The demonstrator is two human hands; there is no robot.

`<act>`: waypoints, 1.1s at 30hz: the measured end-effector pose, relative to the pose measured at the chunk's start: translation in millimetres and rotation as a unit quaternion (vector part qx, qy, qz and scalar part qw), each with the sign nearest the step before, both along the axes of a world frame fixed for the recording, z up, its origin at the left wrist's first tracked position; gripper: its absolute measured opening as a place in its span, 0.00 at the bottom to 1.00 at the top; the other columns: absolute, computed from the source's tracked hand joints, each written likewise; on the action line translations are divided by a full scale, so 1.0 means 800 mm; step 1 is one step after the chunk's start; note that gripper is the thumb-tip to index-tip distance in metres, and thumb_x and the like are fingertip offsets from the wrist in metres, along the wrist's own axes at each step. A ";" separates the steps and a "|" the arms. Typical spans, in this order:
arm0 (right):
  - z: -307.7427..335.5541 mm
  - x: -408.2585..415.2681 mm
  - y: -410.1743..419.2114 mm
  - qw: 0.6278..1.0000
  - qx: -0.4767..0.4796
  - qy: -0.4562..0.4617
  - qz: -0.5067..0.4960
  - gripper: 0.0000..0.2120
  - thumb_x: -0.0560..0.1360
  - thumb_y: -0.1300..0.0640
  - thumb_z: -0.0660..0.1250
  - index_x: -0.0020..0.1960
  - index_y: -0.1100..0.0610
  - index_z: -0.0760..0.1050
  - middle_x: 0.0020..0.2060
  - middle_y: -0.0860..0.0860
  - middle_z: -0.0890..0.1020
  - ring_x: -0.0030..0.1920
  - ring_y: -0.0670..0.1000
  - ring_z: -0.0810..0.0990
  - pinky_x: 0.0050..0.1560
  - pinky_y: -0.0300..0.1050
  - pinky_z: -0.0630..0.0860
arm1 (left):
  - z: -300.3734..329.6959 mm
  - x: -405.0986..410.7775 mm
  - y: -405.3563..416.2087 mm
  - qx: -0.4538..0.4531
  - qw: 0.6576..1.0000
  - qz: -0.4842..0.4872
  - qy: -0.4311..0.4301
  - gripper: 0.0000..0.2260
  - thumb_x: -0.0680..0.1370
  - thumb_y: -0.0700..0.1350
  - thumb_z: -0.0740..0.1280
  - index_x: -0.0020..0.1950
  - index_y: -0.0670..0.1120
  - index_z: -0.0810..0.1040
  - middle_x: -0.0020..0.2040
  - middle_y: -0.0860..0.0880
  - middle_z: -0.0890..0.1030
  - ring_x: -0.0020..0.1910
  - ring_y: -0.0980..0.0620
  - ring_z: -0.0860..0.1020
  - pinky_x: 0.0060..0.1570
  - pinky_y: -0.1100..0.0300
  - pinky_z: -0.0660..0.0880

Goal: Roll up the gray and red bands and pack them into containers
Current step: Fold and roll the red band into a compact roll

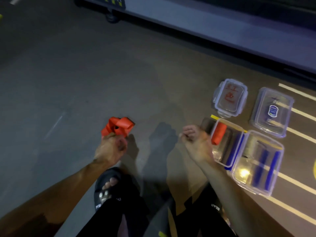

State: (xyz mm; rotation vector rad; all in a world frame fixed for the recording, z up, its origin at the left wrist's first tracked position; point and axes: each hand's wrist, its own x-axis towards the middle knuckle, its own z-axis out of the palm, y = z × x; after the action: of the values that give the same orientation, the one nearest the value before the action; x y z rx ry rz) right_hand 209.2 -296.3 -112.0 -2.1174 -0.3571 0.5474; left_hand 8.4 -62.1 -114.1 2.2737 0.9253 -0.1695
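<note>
A loose, tangled red band [119,126] lies on the grey floor at the centre left. My left hand [112,145] grips its near end with curled fingers. My right hand [195,142] hovers beside an open clear container [227,161], its fingers curled and holding nothing that I can see. Inside that container lies a rolled red band [219,133], with a dark roll next to it. A second open clear container [271,190] stands to the right of the first. No loose gray band is plainly visible.
Two clear lids lie behind the containers: one with red writing [229,98], one with a blue label [271,112]. Pale lines mark the floor at right. A grey cart base [205,23] with a wheel [112,17] runs along the back. My foot in a black sandal [109,185] is below.
</note>
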 end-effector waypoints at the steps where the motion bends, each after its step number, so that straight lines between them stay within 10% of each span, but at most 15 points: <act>1: -0.001 -0.010 0.010 0.999 0.000 0.021 0.030 0.10 0.74 0.65 0.75 0.48 0.52 0.80 0.38 0.48 0.82 0.37 0.38 0.79 0.43 0.30 0.74 | 0.001 -0.012 0.005 0.031 0.999 0.036 0.020 0.08 0.72 0.44 0.67 0.44 0.58 0.76 0.48 0.48 0.76 0.41 0.41 0.73 0.34 0.46 0.73; 6: -0.004 -0.038 0.027 0.986 -0.056 0.050 0.149 0.05 0.75 0.58 0.75 0.49 0.50 0.81 0.37 0.40 0.81 0.35 0.35 0.78 0.45 0.30 0.74 | -0.015 -0.053 0.032 0.057 0.982 0.060 0.169 0.18 0.72 0.43 0.78 0.60 0.52 0.81 0.62 0.44 0.71 0.61 0.37 0.73 0.64 0.48 0.71; 12: 0.008 -0.033 0.021 0.982 -0.081 0.061 0.157 0.04 0.76 0.57 0.74 0.49 0.50 0.82 0.40 0.45 0.85 0.36 0.37 0.79 0.42 0.27 0.72 | -0.008 -0.034 0.022 0.036 0.996 0.036 0.079 0.11 0.80 0.27 0.63 0.55 0.40 0.79 0.46 0.47 0.79 0.36 0.67 0.80 0.36 0.76 0.74; 16: 0.046 -0.022 0.012 0.983 -0.071 0.056 0.158 0.04 0.75 0.59 0.75 0.48 0.52 0.82 0.38 0.45 0.84 0.34 0.35 0.78 0.39 0.27 0.72 | 0.041 -0.025 0.033 -0.008 0.997 0.069 0.032 0.07 0.75 0.39 0.76 0.44 0.49 0.81 0.42 0.50 0.84 0.40 0.55 0.81 0.39 0.76 0.69; 20: 0.132 -0.010 0.022 0.976 -0.037 0.024 0.215 0.06 0.76 0.64 0.73 0.47 0.53 0.82 0.33 0.44 0.80 0.32 0.34 0.76 0.39 0.29 0.69 | 0.150 0.001 0.044 -0.006 0.999 0.028 -0.034 0.06 0.79 0.51 0.72 0.43 0.53 0.80 0.40 0.55 0.84 0.42 0.53 0.82 0.45 0.57 0.76; 33: 0.520 -0.053 0.059 0.931 0.150 -0.056 0.327 0.23 0.73 0.69 0.70 0.62 0.48 0.77 0.56 0.45 0.82 0.51 0.45 0.83 0.56 0.42 0.78 | 0.557 0.007 -0.028 -0.215 0.931 -0.108 -0.274 0.06 0.82 0.44 0.68 0.47 0.43 0.80 0.42 0.49 0.81 0.44 0.54 0.78 0.49 0.59 0.76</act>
State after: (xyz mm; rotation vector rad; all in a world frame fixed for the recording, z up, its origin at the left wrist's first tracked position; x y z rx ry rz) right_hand 166.6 -248.8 304.4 -1.7070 -1.1595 0.6930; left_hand 14.3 -84.6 331.7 1.8531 0.3041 0.1533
